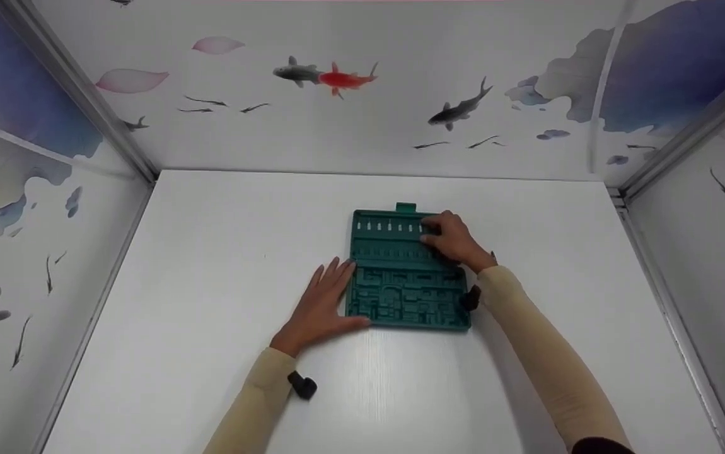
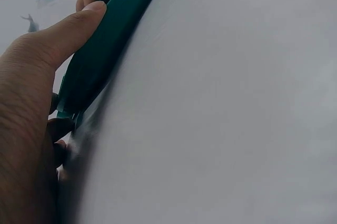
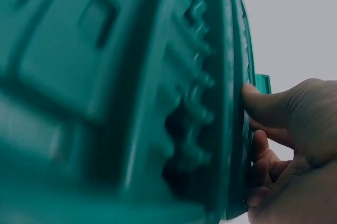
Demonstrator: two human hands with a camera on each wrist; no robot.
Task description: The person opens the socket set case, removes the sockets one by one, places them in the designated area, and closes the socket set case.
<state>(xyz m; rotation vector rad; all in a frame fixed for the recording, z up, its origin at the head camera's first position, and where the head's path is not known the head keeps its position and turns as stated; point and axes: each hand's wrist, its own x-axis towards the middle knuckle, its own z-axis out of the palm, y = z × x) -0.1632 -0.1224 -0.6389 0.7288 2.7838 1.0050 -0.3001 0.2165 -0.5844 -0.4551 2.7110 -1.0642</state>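
Left hand (image 1: 321, 309): grip apart, fingers straight along the green case's (image 1: 394, 264) left side, thumb on its near-left corner, likely bracing it against sliding. Case lay unfolded and flat on the worktop (image 1: 211, 252), a little right of middle, nearer the far edge, well apart from both side edges; unfolded, presumably, to expose its recesses. Small pale pieces (image 1: 389, 227) stood in a row along its far section, seemingly slotted for order. Right hand (image 1: 454, 239): at row's right end, fingers bent; could not tell whether its grip pinched anything.
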